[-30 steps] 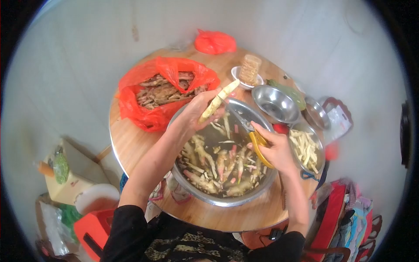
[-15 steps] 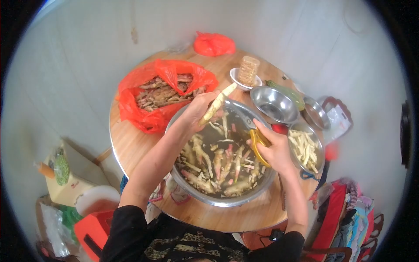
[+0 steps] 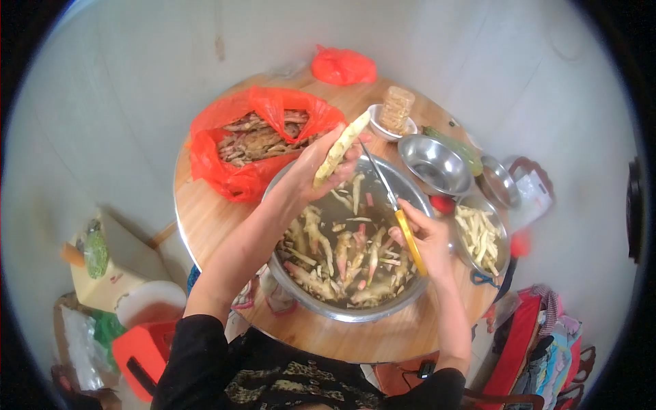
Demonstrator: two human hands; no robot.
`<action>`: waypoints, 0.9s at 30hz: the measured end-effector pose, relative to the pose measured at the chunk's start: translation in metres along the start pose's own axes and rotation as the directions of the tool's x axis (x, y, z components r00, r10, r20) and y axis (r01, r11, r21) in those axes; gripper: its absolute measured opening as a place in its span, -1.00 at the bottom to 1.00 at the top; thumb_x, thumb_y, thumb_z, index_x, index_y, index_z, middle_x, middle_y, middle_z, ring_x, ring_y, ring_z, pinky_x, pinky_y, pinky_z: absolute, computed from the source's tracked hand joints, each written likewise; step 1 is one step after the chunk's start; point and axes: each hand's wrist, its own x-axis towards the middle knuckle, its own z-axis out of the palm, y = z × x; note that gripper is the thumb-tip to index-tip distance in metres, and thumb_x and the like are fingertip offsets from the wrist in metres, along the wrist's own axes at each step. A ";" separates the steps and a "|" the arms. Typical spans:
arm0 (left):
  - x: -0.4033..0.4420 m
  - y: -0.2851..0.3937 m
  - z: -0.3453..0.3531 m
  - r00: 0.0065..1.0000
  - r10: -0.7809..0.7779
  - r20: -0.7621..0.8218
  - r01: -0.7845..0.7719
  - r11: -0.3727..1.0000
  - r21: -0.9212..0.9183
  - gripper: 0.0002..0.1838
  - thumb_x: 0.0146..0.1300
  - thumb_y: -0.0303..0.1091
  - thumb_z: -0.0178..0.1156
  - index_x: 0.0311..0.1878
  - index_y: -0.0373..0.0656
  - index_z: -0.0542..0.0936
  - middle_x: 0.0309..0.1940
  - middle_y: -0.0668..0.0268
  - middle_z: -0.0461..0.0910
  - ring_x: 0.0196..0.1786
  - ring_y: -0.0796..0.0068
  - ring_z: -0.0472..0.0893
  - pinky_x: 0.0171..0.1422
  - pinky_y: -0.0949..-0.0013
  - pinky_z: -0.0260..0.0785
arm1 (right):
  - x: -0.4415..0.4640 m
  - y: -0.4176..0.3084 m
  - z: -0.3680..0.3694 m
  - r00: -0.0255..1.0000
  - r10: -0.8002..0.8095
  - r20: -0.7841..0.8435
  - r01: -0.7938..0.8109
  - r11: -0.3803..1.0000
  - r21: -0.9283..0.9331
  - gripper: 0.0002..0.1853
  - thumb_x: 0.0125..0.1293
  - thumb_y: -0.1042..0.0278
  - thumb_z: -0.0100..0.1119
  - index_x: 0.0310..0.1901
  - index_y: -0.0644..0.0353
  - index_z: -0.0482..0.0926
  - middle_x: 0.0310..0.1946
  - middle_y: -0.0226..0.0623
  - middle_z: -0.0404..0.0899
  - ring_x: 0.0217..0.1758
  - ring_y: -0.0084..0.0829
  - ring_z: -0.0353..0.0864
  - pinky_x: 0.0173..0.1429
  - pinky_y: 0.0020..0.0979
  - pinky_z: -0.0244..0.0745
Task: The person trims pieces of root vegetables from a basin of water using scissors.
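Observation:
My left hand (image 3: 316, 166) holds a pale, peeled ginger-like root (image 3: 342, 150), which slants up to the right above the far side of a metal basin (image 3: 347, 316). Yellow-handled scissors (image 3: 411, 240) are in my right hand (image 3: 430, 239), over the basin's right side. Their blades point up and left, the tips close to the fingers of my left hand. In the basin's water float pale and pink-tipped root pieces (image 3: 357, 249) and small scraps. A red plastic bag (image 3: 217, 179) of brown, unpeeled roots (image 3: 260, 141) lies beyond my left forearm.
On the round wooden table (image 3: 294, 335), a metal bowl of peeled strips (image 3: 478, 236) stands at right. Behind it are a metal bowl (image 3: 435, 164), a white bowl (image 3: 408, 130) with a packaged block, and a green gourd (image 3: 454, 150). Another red bag (image 3: 344, 66) sits at the back.
The scissors have turned so their blades now show, pointing up-left toward the root. My left hand has tilted the root slightly more upright. The view has shifted a little.

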 end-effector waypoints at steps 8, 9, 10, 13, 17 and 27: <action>-0.005 0.000 0.010 0.999 -0.027 -0.028 0.030 0.990 0.139 -0.40 0.61 0.08 -0.12 0.32 -0.30 0.48 -0.47 0.53 0.44 -0.56 0.72 0.35 -0.52 0.61 0.20 | 0.010 0.016 0.006 0.985 -0.156 0.073 0.162 0.983 -0.083 -0.36 0.23 0.61 0.40 0.37 0.19 0.50 0.11 -0.40 0.67 0.04 -0.65 0.60 0.12 -0.56 0.50; -0.003 -0.001 0.007 0.999 -0.027 -0.028 0.031 0.990 0.138 -0.40 0.61 0.08 -0.12 0.32 -0.30 0.48 -0.47 0.53 0.44 -0.56 0.72 0.35 -0.52 0.61 0.20 | 0.011 0.016 0.006 0.980 -0.197 0.036 0.200 0.963 -0.180 -0.37 0.24 0.62 0.36 0.38 0.17 0.50 0.10 -0.36 0.68 0.04 -0.64 0.61 0.12 -0.55 0.50; -0.001 -0.002 0.004 0.999 -0.037 0.034 0.033 0.993 0.112 -0.40 0.61 0.08 -0.12 0.32 -0.29 0.49 -0.47 0.53 0.45 -0.56 0.73 0.34 -0.52 0.61 0.19 | 0.011 0.014 0.006 0.980 -0.196 0.037 0.199 0.963 -0.181 -0.37 0.24 0.62 0.36 0.38 0.17 0.50 0.10 -0.36 0.68 0.04 -0.64 0.61 0.12 -0.55 0.50; 0.000 -0.002 0.000 0.997 -0.028 0.069 0.020 0.993 0.113 -0.40 0.61 0.08 -0.12 0.31 -0.29 0.50 -0.47 0.53 0.45 -0.56 0.73 0.34 -0.53 0.61 0.18 | 0.009 0.008 0.006 0.962 -0.273 0.013 0.269 0.936 -0.228 -0.36 0.23 0.64 0.24 0.39 0.14 0.49 0.10 -0.20 0.70 0.08 -0.57 0.66 0.15 -0.50 0.51; -0.003 -0.002 0.004 0.999 -0.042 -0.023 0.044 0.988 0.145 -0.39 0.61 0.08 -0.11 0.30 -0.33 0.49 -0.47 0.51 0.46 -0.56 0.69 0.34 -0.53 0.59 0.21 | 0.011 0.023 0.008 0.970 -0.225 0.090 0.237 0.957 -0.168 -0.33 0.18 0.66 0.20 0.39 0.12 0.49 0.15 -0.05 0.68 0.13 -0.41 0.73 0.20 -0.43 0.55; -0.002 -0.003 0.002 0.971 -0.182 0.154 0.210 0.959 -0.192 -0.55 0.63 -0.09 -0.08 0.23 -0.32 0.47 -0.44 0.42 0.47 -0.55 0.67 0.41 -0.58 0.61 0.23 | 0.037 0.006 -0.018 0.698 -0.706 -0.121 0.481 0.587 -0.651 -0.30 0.10 0.54 0.36 0.37 0.20 0.49 -0.20 -0.04 0.68 -0.26 -0.18 0.72 -0.21 -0.26 0.60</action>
